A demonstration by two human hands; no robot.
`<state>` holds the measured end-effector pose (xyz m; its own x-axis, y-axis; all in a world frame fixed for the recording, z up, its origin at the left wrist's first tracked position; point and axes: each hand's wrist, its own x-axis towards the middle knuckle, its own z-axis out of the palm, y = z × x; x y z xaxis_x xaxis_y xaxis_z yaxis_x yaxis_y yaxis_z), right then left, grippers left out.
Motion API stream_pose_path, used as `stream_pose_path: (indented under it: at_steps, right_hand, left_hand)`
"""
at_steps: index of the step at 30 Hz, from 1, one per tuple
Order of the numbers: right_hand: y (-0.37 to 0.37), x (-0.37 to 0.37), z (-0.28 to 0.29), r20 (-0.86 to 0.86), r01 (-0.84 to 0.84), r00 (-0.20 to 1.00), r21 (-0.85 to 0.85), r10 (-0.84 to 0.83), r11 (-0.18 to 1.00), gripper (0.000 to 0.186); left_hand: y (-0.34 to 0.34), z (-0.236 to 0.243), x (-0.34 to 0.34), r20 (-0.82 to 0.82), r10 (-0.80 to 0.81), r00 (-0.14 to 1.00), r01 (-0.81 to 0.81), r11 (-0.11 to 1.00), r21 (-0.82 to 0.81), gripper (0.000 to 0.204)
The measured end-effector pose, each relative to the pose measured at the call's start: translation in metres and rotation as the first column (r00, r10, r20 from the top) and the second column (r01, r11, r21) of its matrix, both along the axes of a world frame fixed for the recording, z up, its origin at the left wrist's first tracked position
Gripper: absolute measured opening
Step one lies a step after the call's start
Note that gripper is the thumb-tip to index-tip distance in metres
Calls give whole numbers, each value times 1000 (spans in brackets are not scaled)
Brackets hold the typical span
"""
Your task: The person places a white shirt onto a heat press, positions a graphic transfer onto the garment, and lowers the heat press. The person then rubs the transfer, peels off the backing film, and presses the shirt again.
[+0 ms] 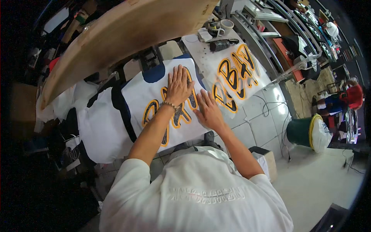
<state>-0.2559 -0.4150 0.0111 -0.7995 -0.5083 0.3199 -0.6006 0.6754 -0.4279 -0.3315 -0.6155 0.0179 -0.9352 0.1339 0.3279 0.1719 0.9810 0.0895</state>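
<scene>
A white garment [133, 92] lies spread before me, with large black-and-orange lettering [176, 118] across it. My left hand [179, 87] rests flat on the upper part of this lettering, fingers stretched out and a beaded bracelet at the wrist. Beside it, my right hand [209, 109] lies flat with spread fingers by the garment's right edge. Neither hand grasps anything. Just right of the garment, a clear sheet [253, 79] with similar black-and-orange lettering lies on a light tabletop. Navy fabric [154, 74] shows at the garment's far edge, and a black band [121, 112] crosses its left side.
A large brown curved panel [127, 34] looms over the far left. Beyond the sheet stand a white cup [227, 25] and a dark cylindrical object [220, 45]. Metal rails [270, 33], a green bucket [301, 132] and floor cables are at right. A person in red [351, 96] is farther off.
</scene>
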Motion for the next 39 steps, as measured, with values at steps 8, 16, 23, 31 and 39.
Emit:
stream_pose_path:
  at_steps: [8,16,23,31,39]
  right_hand:
    - [-3,-69,3,48,8,999,-252,5,968,32]
    - [-43,-158,-5,-56,-23,998,-305,6,952,34]
    - [-60,-201,-28,8,-123,991,-315,133,941,36]
    - [-53,-199,-34,126,-143,971,-379,205,914,35]
    - [-54,-197,-29,199,-181,933,-461,300,869,35]
  left_hand:
    - [-59,10,-54,-16,-60,998,60,879,474,30]
    - [-64,7,-69,29,-106,994,86,908,410,26]
    - [-57,11,-74,18,-104,994,85,889,450,20]
    - [-60,13,-78,18,-166,986,147,910,388,22]
    - [-61,21,-77,29,-194,981,172,921,351,19]
